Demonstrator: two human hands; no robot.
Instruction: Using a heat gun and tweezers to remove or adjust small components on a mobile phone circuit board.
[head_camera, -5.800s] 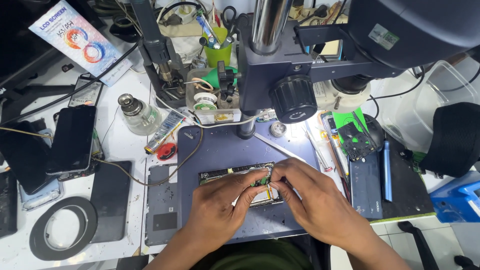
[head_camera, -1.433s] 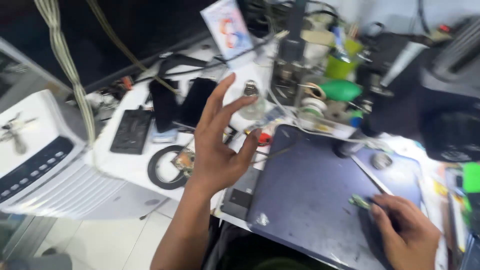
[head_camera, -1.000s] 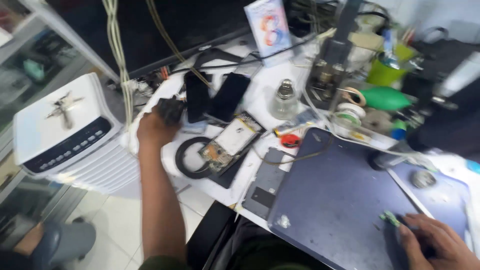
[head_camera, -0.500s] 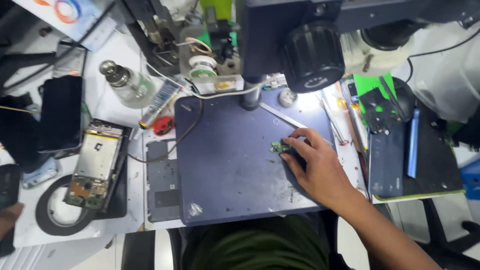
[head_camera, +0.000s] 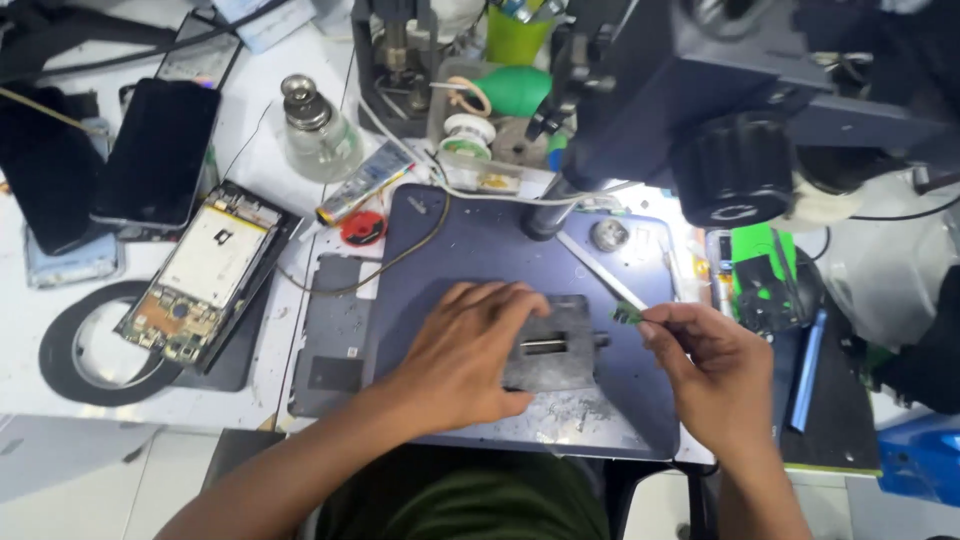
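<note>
Below the microscope (head_camera: 740, 150), on the dark mat (head_camera: 480, 250), my left hand (head_camera: 465, 355) lies spread over a grey metal holder (head_camera: 555, 345). Just right of the holder, my right hand (head_camera: 715, 370) pinches a small green circuit board (head_camera: 628, 314) at its fingertips.

Left hand (head_camera: 462, 355) covers the left part of the grey metal holder (head_camera: 555, 345) on the mat (head_camera: 470, 240); what lies under the palm can't be told. Small green board (head_camera: 628, 314) pinched in right hand (head_camera: 712, 372): too small to read parts, mostly hidden by fingertips. Microscope (head_camera: 740, 110) cut off by top edge, hides the mat's far right corner. Black phone (head_camera: 160, 150) partly covers another device. Blue box (head_camera: 920, 460) cut by right edge.
</note>
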